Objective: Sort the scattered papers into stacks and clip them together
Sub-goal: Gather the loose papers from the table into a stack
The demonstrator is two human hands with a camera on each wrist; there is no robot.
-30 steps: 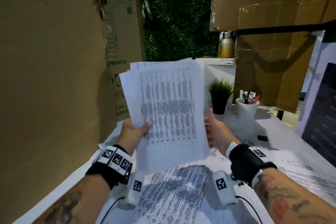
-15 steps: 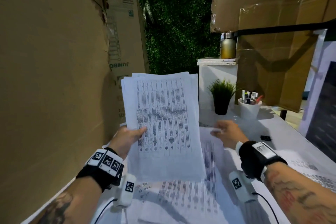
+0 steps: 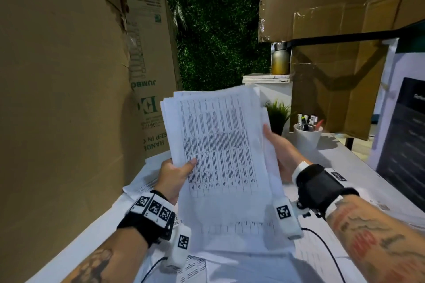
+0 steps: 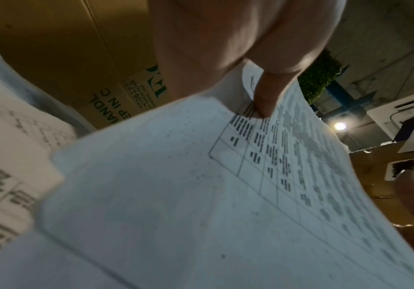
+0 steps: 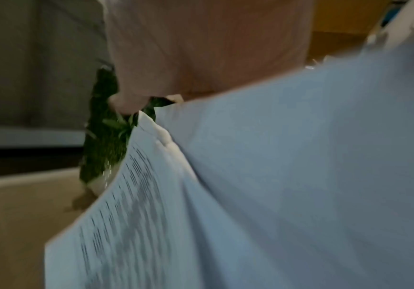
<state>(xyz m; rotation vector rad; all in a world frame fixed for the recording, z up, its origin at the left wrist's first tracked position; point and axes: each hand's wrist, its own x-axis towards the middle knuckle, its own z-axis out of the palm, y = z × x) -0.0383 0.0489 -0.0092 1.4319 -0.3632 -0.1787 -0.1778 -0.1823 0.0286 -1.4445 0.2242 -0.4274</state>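
A stack of printed table sheets (image 3: 220,156) is held upright above the white table (image 3: 345,161). My left hand (image 3: 177,172) grips its lower left edge, thumb (image 4: 265,97) pressed on the front sheet (image 4: 200,195). My right hand (image 3: 279,154) holds the right edge, where sheets fan out behind the front page. In the right wrist view the hand (image 5: 200,48) is above the blurred papers (image 5: 299,176). More loose sheets lie on the table under the stack (image 3: 230,266), at the left (image 3: 142,186) and at the right (image 3: 379,213).
Tall cardboard boxes stand close on the left (image 3: 69,99) and at the back right (image 3: 333,76). A small potted plant (image 3: 278,115) and a white cup of pens (image 3: 307,135) sit behind the stack. A dark panel (image 3: 404,145) stands at the right edge.
Half a second ago my right hand was down at the table lifting a sheet. It has come back up to the stack's right edge. My left hand kept its grip throughout.
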